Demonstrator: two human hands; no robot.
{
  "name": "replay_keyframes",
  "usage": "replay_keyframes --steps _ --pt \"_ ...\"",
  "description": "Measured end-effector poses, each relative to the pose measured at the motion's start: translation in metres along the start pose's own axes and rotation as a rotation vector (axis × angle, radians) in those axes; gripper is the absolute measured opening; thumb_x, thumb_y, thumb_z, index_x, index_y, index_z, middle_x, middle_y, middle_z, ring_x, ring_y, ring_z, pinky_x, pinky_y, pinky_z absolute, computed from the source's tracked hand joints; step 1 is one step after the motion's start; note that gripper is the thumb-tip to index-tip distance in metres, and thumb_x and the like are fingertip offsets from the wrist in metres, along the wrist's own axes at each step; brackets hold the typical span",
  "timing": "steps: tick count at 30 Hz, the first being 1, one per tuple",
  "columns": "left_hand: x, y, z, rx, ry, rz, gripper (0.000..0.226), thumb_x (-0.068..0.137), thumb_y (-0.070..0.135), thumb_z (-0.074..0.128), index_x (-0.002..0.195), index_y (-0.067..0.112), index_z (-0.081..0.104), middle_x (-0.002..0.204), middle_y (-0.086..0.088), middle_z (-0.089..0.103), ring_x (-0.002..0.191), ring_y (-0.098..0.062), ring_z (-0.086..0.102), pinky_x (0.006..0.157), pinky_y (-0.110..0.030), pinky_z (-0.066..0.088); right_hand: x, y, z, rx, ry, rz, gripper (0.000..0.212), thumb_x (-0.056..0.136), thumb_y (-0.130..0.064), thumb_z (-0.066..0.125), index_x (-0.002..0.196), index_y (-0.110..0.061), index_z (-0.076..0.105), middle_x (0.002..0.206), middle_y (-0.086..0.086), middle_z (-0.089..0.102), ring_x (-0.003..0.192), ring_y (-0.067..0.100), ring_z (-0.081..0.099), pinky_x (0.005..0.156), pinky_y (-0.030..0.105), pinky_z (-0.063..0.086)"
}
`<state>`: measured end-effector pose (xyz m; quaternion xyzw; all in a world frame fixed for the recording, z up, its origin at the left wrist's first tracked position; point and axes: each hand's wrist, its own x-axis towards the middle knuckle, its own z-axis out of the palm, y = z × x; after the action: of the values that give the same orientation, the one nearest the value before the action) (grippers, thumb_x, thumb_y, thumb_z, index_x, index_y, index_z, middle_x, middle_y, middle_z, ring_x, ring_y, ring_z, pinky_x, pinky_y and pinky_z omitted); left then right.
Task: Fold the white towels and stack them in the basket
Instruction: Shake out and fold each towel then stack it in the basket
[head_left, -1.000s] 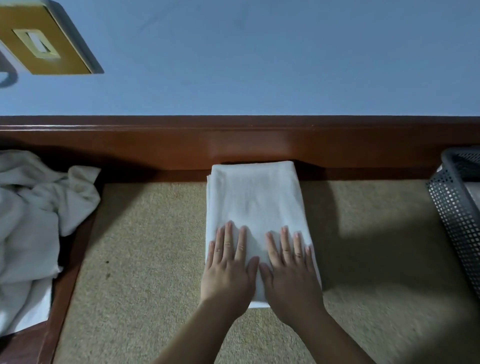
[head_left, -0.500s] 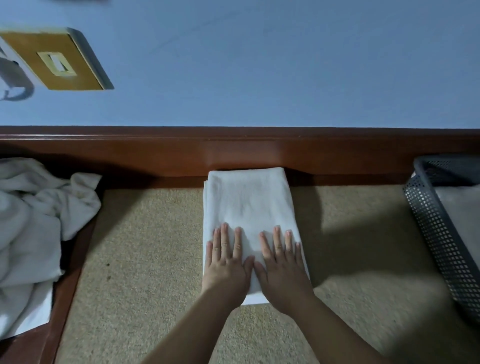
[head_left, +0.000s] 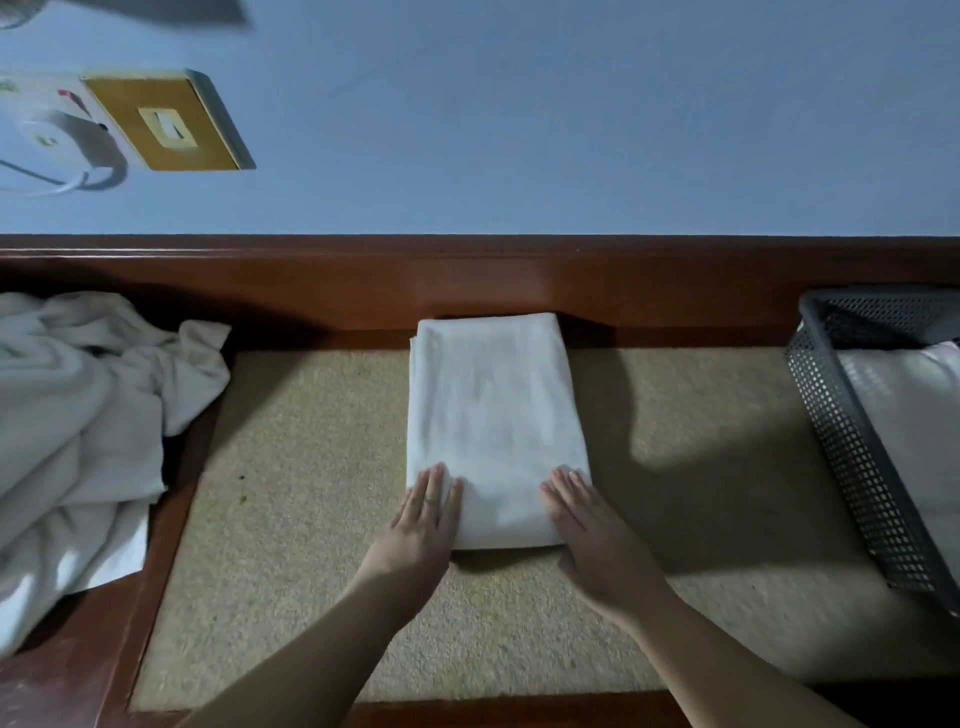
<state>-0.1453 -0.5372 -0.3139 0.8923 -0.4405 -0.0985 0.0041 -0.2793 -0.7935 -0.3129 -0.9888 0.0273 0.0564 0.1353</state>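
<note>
A folded white towel (head_left: 493, 415) lies as a long rectangle on the tan mat (head_left: 311, 519), its far end against the wooden rail. My left hand (head_left: 423, 525) rests flat with straight fingers at the towel's near left corner. My right hand (head_left: 592, 530) lies flat at the near right corner, fingers straight on the cloth edge. A dark mesh basket (head_left: 852, 457) stands at the right edge, with white folded towel (head_left: 914, 415) inside it. A heap of unfolded white towels (head_left: 78, 426) sits at the left.
A dark wooden rail (head_left: 467, 280) runs along the back under a blue wall. A yellow wall plate (head_left: 166, 124) and a white plug with cable (head_left: 57, 140) are at upper left. The wooden frame (head_left: 78, 675) borders the mat on the left and front.
Both hands have slid apart from the middle of the towel's near end to its two near corners. The camera view has shifted, showing more of the basket.
</note>
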Motion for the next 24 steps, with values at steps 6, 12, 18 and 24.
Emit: replay_keyframes --steps 6,12,18,24 --pt "0.010 0.003 0.007 0.209 -0.009 0.038 0.078 0.077 -0.005 0.078 0.145 -0.018 0.044 0.146 -0.043 0.046 0.132 -0.052 0.054 0.099 -0.053 0.058 0.009 0.003 0.003 -0.072 0.082 -0.017 0.071 0.072 0.002 0.084 0.140 -0.002 0.061 0.148 0.019 0.058 0.139 0.033 0.055 0.115 0.042 0.044" --pt "0.012 0.005 -0.049 0.120 -0.149 0.000 0.069 0.099 0.008 0.066 0.153 -0.013 0.029 0.156 -0.038 0.037 0.140 -0.044 0.051 0.103 -0.050 0.056 0.019 -0.013 -0.057 -0.109 0.013 0.029 0.044 0.066 -0.002 0.084 0.108 -0.011 0.070 0.116 0.009 0.075 0.103 0.028 0.074 0.072 0.037 0.063" --pt "-0.008 0.011 -0.178 -0.274 -0.272 -0.071 0.036 0.098 0.023 0.055 0.129 0.020 0.036 0.094 0.002 0.061 0.079 -0.017 0.062 0.065 -0.033 0.051 -0.011 -0.018 -0.173 -0.020 -0.011 0.004 0.027 0.081 -0.031 0.064 0.107 -0.026 0.061 0.100 -0.010 0.052 0.075 0.019 0.057 0.057 0.036 0.050" --pt "-0.033 0.005 -0.285 -0.519 -0.173 -0.040 0.017 0.096 0.034 0.063 0.105 0.042 0.050 0.102 0.014 0.064 0.088 -0.012 0.064 0.076 -0.038 0.058 -0.040 -0.027 -0.287 0.312 -0.008 0.157 0.042 0.071 -0.038 0.078 0.109 -0.047 0.062 0.098 -0.021 0.069 0.087 -0.001 0.065 0.074 0.033 0.057"
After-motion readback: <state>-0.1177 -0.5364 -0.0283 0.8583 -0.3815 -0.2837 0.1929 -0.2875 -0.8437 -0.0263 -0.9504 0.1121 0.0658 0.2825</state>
